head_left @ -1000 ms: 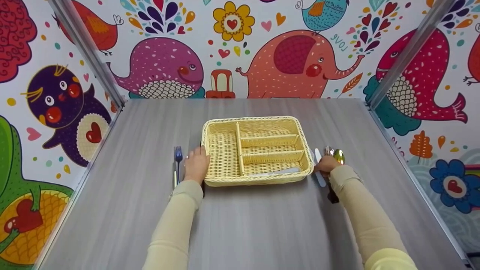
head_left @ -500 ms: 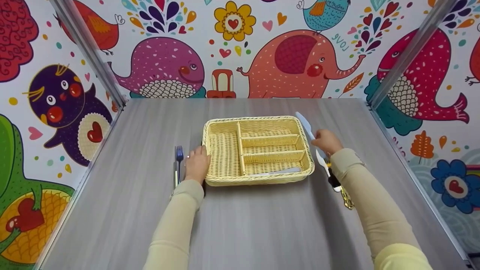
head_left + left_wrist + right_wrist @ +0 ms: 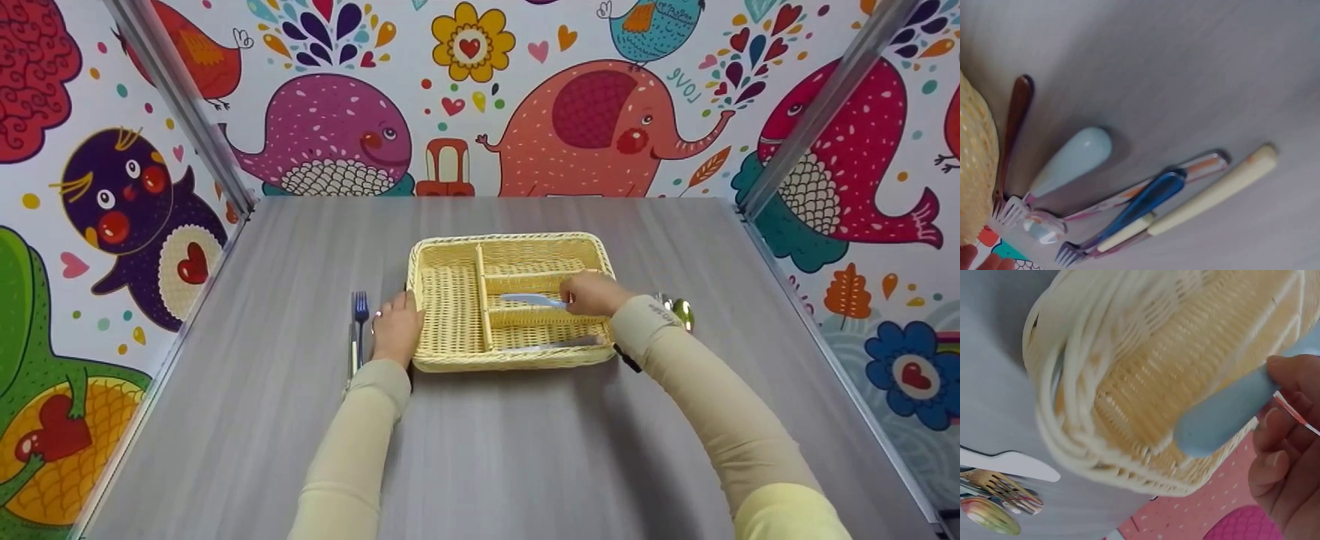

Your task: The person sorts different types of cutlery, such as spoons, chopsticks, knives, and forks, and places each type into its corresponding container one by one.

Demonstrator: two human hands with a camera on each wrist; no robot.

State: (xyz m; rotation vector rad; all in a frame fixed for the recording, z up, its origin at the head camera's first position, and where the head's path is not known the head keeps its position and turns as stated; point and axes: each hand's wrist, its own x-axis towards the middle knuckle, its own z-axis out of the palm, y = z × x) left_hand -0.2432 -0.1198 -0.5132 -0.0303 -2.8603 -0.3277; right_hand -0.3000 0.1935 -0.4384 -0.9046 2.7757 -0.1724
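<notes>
My right hand [image 3: 596, 292] pinches a light blue knife [image 3: 529, 300] above the middle right compartment of a wicker cutlery basket [image 3: 510, 364]. In the right wrist view, the knife's rounded blue handle [image 3: 1227, 413] sticks out past my thumb and fingers. My left hand [image 3: 397, 330] rests against the basket's left side, its fingers pointing forward; the left wrist view catches only its fingertips [image 3: 985, 261]. Another knife [image 3: 559, 343] lies in the front right compartment.
Left of the basket lie a blue fork [image 3: 1151, 197], a cream-handled knife [image 3: 1213, 191], a brown-handled fork [image 3: 1016, 112] and a pale blue-handled fork [image 3: 1075, 160]. To its right are a white knife [image 3: 1010, 464], a gold-toned fork [image 3: 1002, 486] and a spoon [image 3: 988, 514].
My right hand has lifted the light blue knife from the cutlery on the right and carried it leftward over the basket. My left hand has stayed at the basket's left side.
</notes>
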